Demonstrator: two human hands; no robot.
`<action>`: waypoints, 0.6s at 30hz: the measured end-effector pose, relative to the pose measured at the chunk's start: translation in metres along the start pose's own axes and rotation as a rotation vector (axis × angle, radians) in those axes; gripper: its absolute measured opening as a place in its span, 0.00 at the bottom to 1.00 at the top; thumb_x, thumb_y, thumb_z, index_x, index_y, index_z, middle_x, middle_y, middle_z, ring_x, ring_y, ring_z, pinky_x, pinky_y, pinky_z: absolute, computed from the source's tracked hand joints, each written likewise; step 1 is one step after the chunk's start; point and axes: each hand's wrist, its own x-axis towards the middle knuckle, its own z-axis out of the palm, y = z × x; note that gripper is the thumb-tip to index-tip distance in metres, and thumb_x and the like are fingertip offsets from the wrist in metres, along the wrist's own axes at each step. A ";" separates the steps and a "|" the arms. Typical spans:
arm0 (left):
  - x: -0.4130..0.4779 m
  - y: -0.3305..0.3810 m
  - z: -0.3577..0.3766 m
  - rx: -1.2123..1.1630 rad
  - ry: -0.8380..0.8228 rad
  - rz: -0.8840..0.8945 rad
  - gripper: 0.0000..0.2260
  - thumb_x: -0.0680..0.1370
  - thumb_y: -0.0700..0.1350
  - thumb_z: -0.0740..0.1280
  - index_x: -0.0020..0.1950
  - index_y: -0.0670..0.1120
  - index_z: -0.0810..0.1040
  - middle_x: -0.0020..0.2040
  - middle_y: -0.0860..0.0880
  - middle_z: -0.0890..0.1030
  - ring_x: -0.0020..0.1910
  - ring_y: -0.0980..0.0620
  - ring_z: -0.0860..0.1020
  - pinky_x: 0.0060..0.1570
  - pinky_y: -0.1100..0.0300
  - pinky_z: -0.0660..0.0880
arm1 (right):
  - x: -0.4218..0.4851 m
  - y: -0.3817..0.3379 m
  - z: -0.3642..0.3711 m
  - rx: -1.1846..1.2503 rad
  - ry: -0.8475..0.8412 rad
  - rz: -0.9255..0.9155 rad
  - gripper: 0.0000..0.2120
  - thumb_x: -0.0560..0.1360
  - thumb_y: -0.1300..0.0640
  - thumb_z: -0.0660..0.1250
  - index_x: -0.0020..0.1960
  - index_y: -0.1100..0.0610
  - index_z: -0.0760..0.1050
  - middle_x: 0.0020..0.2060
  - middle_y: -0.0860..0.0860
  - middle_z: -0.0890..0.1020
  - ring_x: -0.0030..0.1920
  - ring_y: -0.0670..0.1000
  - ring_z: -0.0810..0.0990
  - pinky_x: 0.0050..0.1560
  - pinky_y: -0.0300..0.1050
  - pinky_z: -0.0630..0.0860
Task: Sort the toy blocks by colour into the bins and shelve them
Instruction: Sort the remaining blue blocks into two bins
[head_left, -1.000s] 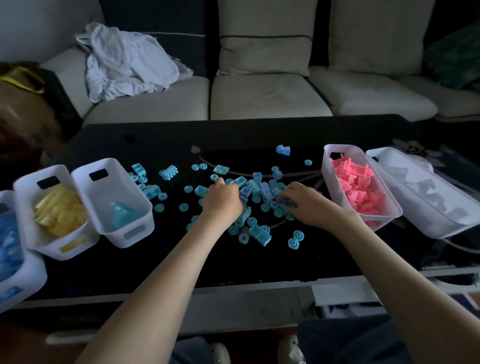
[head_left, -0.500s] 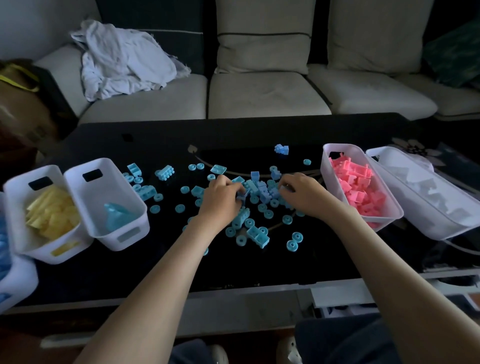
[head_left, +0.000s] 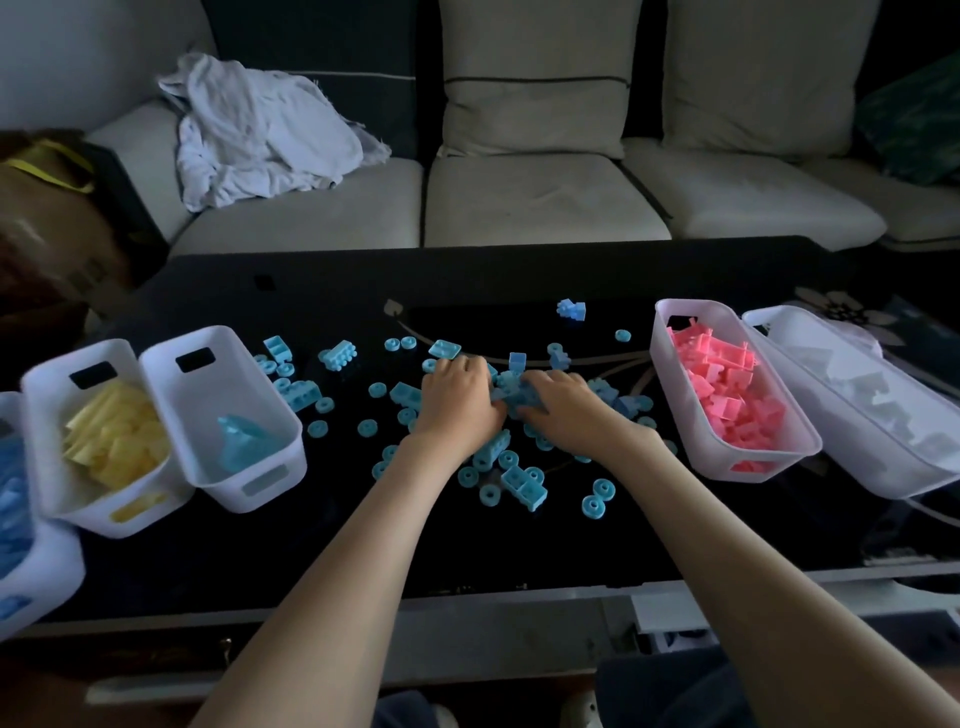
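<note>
Two forearms are showing, both bare along their whole visible length, from the bottom edge of the picture to the wrists. The left hand (head_left: 457, 402) and the right hand (head_left: 571, 410) are also showing uncovered, and so are the fingers (head_left: 470, 366). Low in the picture the person is wearing dark blue trousers (head_left: 670, 691), which are appearing as one wide patch beneath the right forearm and a smaller patch near the centre. Two pale, whitish shoe tips (head_left: 582, 711) are peeking out at the bottom edge, lying too dim to make out further.
</note>
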 end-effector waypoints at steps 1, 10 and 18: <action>-0.001 0.002 -0.001 -0.013 -0.008 0.002 0.11 0.76 0.47 0.64 0.55 0.43 0.71 0.56 0.46 0.75 0.59 0.45 0.69 0.56 0.54 0.64 | 0.001 -0.001 0.002 -0.010 -0.003 -0.001 0.24 0.79 0.53 0.61 0.72 0.57 0.60 0.66 0.57 0.69 0.67 0.59 0.64 0.63 0.50 0.65; -0.007 0.004 -0.029 -0.776 -0.023 -0.385 0.08 0.77 0.47 0.62 0.52 0.43 0.71 0.40 0.52 0.72 0.34 0.57 0.69 0.31 0.64 0.66 | -0.002 -0.001 -0.001 0.120 0.044 -0.019 0.10 0.77 0.63 0.59 0.58 0.60 0.65 0.47 0.57 0.76 0.45 0.57 0.76 0.41 0.52 0.73; -0.011 -0.002 -0.023 -0.631 0.013 -0.290 0.06 0.78 0.44 0.61 0.50 0.42 0.70 0.38 0.51 0.71 0.32 0.56 0.68 0.29 0.64 0.66 | -0.005 -0.001 0.001 0.006 0.019 -0.115 0.12 0.78 0.60 0.59 0.61 0.55 0.68 0.50 0.50 0.72 0.53 0.54 0.74 0.51 0.49 0.73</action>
